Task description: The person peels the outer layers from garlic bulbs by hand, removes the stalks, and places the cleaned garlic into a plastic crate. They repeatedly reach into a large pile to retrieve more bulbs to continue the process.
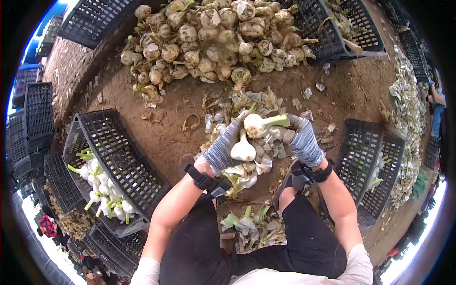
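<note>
My left hand (222,151), in a grey knitted glove, is closed with its fingertips against a garlic bulb (254,125). That bulb has brownish skin and a thick green stem pointing right. My right hand (305,142), gloved alike, is closed at the stem's cut end, beside loose pale skin; part of its grip is hidden. Just below, a clean white garlic bulb (243,151) lies stem up, close to my left fingers. Peeled skins (244,180) and leaf scraps lie on the ground beneath both hands.
A large heap of dirty garlic bulbs (209,42) lies ahead. A black crate (121,152) at left holds clean white garlic (102,187); another crate (358,152) stands at right with some inside. A tilted crate (327,35) borders the heap. A person (436,107) is at far right.
</note>
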Demonstrator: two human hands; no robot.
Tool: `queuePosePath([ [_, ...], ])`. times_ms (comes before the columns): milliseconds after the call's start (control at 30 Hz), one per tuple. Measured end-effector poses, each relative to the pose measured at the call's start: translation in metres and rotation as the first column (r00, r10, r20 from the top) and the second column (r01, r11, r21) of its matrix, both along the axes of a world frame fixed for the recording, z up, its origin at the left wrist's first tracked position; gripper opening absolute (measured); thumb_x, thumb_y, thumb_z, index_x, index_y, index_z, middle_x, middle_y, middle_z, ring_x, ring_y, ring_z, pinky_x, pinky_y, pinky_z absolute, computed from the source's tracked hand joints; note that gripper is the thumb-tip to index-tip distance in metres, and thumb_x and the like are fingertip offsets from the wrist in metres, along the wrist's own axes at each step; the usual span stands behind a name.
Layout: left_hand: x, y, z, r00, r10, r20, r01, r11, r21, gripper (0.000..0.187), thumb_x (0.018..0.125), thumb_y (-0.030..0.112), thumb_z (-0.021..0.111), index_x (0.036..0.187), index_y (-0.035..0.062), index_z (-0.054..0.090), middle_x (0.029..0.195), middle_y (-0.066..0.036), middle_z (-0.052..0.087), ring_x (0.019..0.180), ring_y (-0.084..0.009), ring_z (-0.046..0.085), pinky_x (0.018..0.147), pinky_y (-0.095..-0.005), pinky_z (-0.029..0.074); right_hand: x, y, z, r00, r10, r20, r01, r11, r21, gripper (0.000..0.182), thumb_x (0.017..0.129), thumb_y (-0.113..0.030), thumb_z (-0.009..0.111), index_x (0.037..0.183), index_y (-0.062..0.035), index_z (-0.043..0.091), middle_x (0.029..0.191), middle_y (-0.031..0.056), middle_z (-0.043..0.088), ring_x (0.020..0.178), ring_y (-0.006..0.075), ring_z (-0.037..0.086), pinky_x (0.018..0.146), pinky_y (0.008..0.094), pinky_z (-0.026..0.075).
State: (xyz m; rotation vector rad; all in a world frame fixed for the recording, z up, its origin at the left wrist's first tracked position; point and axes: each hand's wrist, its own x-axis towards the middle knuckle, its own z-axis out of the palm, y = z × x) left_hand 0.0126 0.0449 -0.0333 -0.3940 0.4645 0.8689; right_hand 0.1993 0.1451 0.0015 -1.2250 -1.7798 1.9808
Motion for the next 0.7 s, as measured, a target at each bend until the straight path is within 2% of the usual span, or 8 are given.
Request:
queuePosePath([
  [67,0.002,-0.002,-0.011,0.964,0.000,-0.265,0.049,0.982,0.181,0.068,0.086,0.064,0.041,0.107,0.0017,0.056,0.076,-0.020,0.063,0.062,-0.0284,0.065,0.048,-0.0346,0.054,0.002,-0.004,-0.009,0.995,-0.089,-0.046,0.086,0.995,-0.058,0.029,0.080,-0.016,0.065,0.103,0.0007,0.062,0.088,0.0077,0.066,0.079,0.0100,0.059,0.070,0.0259,0.050],
  [133,0.004,-0.002,-0.007,0.457,0.341,-0.822,0.068,0.908,0.414,0.063,0.087,0.056,0.050,0.116,-0.0003,0.051,0.091,-0.015,0.063,0.074,-0.0228,0.065,0.060,-0.0292,0.055,0.003,-0.006,-0.011,0.980,-0.179,-0.090,0.168,0.979,-0.119,0.029,0.081,-0.015,0.063,0.105,0.0006,0.061,0.088,0.0080,0.066,0.080,0.0107,0.060,0.071,0.0260,0.050],
  [300,0.013,0.001,0.030,0.212,0.414,-0.885,0.261,0.849,0.460,0.061,0.075,0.029,0.075,0.121,-0.0011,0.048,0.102,-0.007,0.061,0.092,-0.0137,0.060,0.080,-0.0263,0.050,-0.005,-0.015,-0.004,0.980,-0.163,-0.114,0.175,0.979,0.101,0.026,0.085,-0.011,0.054,0.108,0.0019,0.056,0.091,0.0066,0.063,0.079,0.0109,0.059,0.072,0.0253,0.049],
  [467,0.002,0.000,0.034,0.600,0.286,-0.747,0.132,0.885,0.445,0.050,0.075,0.018,0.073,0.118,0.0011,0.053,0.103,-0.006,0.062,0.091,-0.0125,0.060,0.080,-0.0273,0.049,0.002,-0.017,0.003,0.957,-0.236,-0.167,0.205,0.961,-0.184,0.020,0.084,-0.005,0.056,0.102,0.0015,0.059,0.100,0.0064,0.059,0.083,0.0116,0.059,0.075,0.0248,0.048],
  [533,0.003,-0.005,0.025,0.812,0.224,-0.539,-0.070,0.954,0.291,0.056,0.072,0.022,0.071,0.119,-0.0008,0.051,0.106,-0.008,0.061,0.092,-0.0149,0.061,0.078,-0.0269,0.051,0.015,-0.017,-0.029,0.965,-0.154,-0.213,0.155,0.988,-0.011,0.020,0.084,0.000,0.053,0.103,0.0003,0.059,0.097,0.0066,0.059,0.083,0.0137,0.059,0.078,0.0257,0.048],
  [600,0.003,-0.005,0.022,0.845,0.223,-0.486,-0.094,0.957,0.275,0.054,0.073,0.018,0.070,0.119,-0.0015,0.050,0.108,-0.009,0.060,0.092,-0.0157,0.061,0.079,-0.0267,0.051,0.019,-0.015,-0.037,0.977,0.167,0.135,-0.199,0.469,0.860,0.026,0.084,-0.010,0.052,0.108,-0.0006,0.055,0.091,0.0055,0.061,0.084,0.0135,0.057,0.075,0.0253,0.047],
  [633,0.003,-0.003,0.015,0.729,0.254,-0.636,-0.017,0.935,0.354,0.054,0.074,0.016,0.070,0.120,-0.0018,0.050,0.107,-0.009,0.060,0.091,-0.0154,0.061,0.078,-0.0260,0.051,0.017,-0.015,-0.031,0.977,0.164,0.137,-0.199,0.469,0.860,0.026,0.084,-0.010,0.052,0.108,-0.0006,0.055,0.091,0.0055,0.061,0.084,0.0135,0.057,0.075,0.0253,0.047],
  [700,0.007,-0.001,0.016,0.376,0.392,-0.840,0.113,0.880,0.461,0.050,0.076,0.010,0.072,0.120,-0.0013,0.051,0.098,-0.007,0.062,0.083,-0.0139,0.062,0.075,-0.0247,0.051,0.006,-0.018,-0.014,0.975,-0.223,0.007,0.223,0.974,0.049,0.028,0.081,-0.009,0.053,0.107,-0.0013,0.056,0.097,0.0122,0.060,0.092,0.0241,0.058,0.081,0.0308,0.046],
])
